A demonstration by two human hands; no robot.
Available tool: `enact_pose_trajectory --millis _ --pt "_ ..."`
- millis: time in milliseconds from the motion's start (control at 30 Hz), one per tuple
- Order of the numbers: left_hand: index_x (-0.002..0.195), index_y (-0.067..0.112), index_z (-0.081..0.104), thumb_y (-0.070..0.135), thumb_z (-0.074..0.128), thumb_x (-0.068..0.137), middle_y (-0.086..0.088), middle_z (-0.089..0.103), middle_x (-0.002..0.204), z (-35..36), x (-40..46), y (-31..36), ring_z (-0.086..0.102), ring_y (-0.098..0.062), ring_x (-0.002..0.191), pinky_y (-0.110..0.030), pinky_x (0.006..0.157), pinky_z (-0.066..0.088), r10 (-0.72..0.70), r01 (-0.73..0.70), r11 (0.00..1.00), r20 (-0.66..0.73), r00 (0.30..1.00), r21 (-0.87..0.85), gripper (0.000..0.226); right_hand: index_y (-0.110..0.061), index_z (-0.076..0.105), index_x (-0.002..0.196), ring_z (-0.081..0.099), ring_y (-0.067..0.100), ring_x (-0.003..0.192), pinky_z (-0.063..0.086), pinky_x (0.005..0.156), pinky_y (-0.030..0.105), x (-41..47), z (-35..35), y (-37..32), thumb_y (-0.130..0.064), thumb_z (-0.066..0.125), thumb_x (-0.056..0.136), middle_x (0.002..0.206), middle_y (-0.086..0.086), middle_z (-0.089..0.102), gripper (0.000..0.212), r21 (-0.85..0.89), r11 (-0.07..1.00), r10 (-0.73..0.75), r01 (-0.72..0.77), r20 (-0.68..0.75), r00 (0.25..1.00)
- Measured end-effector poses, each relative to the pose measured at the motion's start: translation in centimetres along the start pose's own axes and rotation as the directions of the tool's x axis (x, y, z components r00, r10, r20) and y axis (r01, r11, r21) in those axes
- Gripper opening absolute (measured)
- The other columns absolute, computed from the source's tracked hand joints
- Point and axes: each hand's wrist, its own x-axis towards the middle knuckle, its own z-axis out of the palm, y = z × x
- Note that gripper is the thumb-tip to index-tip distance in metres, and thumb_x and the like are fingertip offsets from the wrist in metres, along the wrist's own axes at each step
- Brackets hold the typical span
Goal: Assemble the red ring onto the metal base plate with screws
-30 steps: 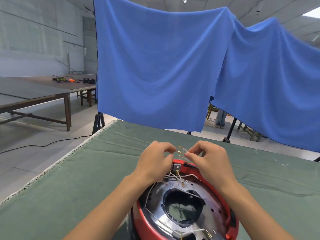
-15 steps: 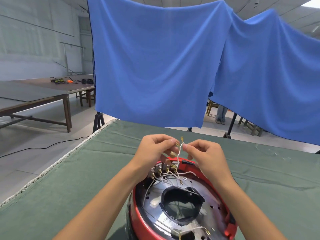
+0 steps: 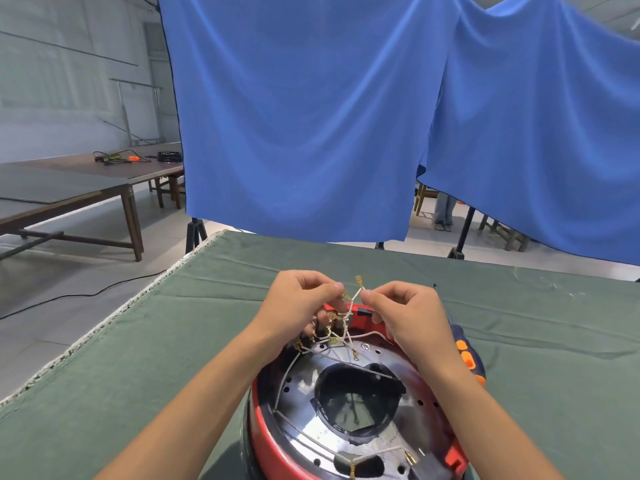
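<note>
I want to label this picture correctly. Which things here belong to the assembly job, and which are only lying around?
Belonging to the job:
- red ring
- metal base plate
- white wires, pinched by left hand and right hand
- screwdriver, beside the ring

Only lying around:
- blue cloth
- side table with cables
- floor cable

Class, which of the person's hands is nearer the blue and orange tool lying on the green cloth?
Right. The right hand is just left of the tool; the left hand lies further left, beyond the wires.
</note>
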Motion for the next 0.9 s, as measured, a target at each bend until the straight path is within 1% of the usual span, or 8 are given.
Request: enact_pose_trajectory --millis 133,300,433,500,567,700,833,900 --pt "0.07 0.004 0.066 0.006 0.062 0.089 -0.004 0.065 0.056 0.2 -0.1 0.0 0.039 -0.006 0.031 -0.015 0.033 0.03 0.042 -0.042 0.997 -0.01 0.999 0.063 0.019 -0.007 0.07 0.065 0.043 0.0 0.038 0.032 0.04 0.011 -0.2 0.3 0.2 -0.016 0.074 0.08 0.044 -0.006 0.056 0.019 0.004 0.999 0.038 -0.039 0.067 0.997" --pt "0.07 0.008 0.066 0.006 0.063 0.089 0.002 0.062 0.05 0.3 0.0 -0.1 0.039 -0.003 0.032 -0.014 0.035 0.032 0.075 -0.065 0.974 -0.035 0.997 0.216 0.019 -0.013 0.071 0.068 0.045 0.004 0.039 0.034 0.04 0.015 -0.5 0.3 -0.2 -0.016 0.07 0.083 0.049 -0.002 0.059 0.016 -0.013 0.999 0.048 -0.047 0.105 0.993" --pt "0.077 0.011 0.064 0.003 0.062 0.089 -0.002 0.06 0.053 0.1 0.1 -0.1 0.042 -0.001 0.032 -0.013 0.037 0.033 0.093 -0.08 0.972 -0.049 0.994 0.219 0.014 -0.017 0.071 0.06 0.044 0.011 0.034 0.032 0.036 0.017 -0.7 0.1 -0.7 -0.014 0.063 0.088 0.055 0.004 0.065 0.029 0.045 0.99 0.121 -0.13 0.172 0.978" --pt "0.079 0.011 0.065 0.003 0.062 0.09 -0.002 0.06 0.052 -0.1 0.2 0.0 0.042 -0.004 0.035 -0.015 0.039 0.033 0.101 -0.088 0.971 -0.045 0.994 0.222 0.013 -0.017 0.072 0.057 0.046 0.012 0.033 0.031 0.034 0.016 -0.7 0.0 -0.8 -0.013 0.063 0.088 0.057 0.007 0.066 0.032 0.089 0.982 0.148 -0.168 0.2 0.969" --pt "0.08 0.011 0.066 0.004 0.061 0.09 -0.002 0.059 0.053 -0.3 0.2 0.1 0.043 -0.009 0.041 -0.017 0.041 0.033 0.106 -0.095 0.97 -0.037 0.994 0.226 0.014 -0.016 0.073 0.059 0.046 0.012 0.034 0.031 0.034 0.016 -0.7 -0.1 -0.8 -0.015 0.063 0.089 0.058 0.007 0.066 0.031 0.115 0.974 0.167 -0.198 0.232 0.958" --pt "0.085 0.005 0.067 0.002 0.059 0.091 -0.001 0.056 0.052 -0.6 0.1 0.3 0.042 -0.003 0.037 -0.014 0.039 0.032 0.102 -0.109 0.964 0.044 0.994 0.242 0.011 -0.016 0.073 0.06 0.042 0.008 0.036 0.03 0.037 0.017 -0.7 -0.1 -0.6 -0.02 0.066 0.087 0.057 0.005 0.065 0.027 0.067 0.971 0.207 -0.23 0.249 0.946" --pt "0.09 -0.004 0.067 -0.001 0.058 0.091 -0.002 0.056 0.054 -0.5 0.0 0.4 0.047 -0.001 0.04 -0.013 0.041 0.036 0.123 -0.139 0.955 0.079 0.989 0.262 0.01 -0.007 0.074 0.069 0.036 0.003 0.033 0.027 0.034 0.012 -0.8 -0.2 -0.6 -0.015 0.07 0.083 0.054 0.003 0.059 0.016 0.093 0.974 0.184 -0.208 0.22 0.958" --pt "0.091 -0.006 0.067 -0.001 0.057 0.091 -0.001 0.055 0.053 -0.3 -0.1 0.4 0.046 0.001 0.038 -0.012 0.04 0.035 0.12 -0.139 0.956 0.086 0.989 0.26 0.011 -0.007 0.074 0.068 0.037 0.001 0.031 0.027 0.035 0.01 -0.9 -0.3 -0.6 -0.013 0.071 0.082 0.051 0.002 0.058 0.015 0.102 0.976 0.167 -0.193 0.22 0.961"
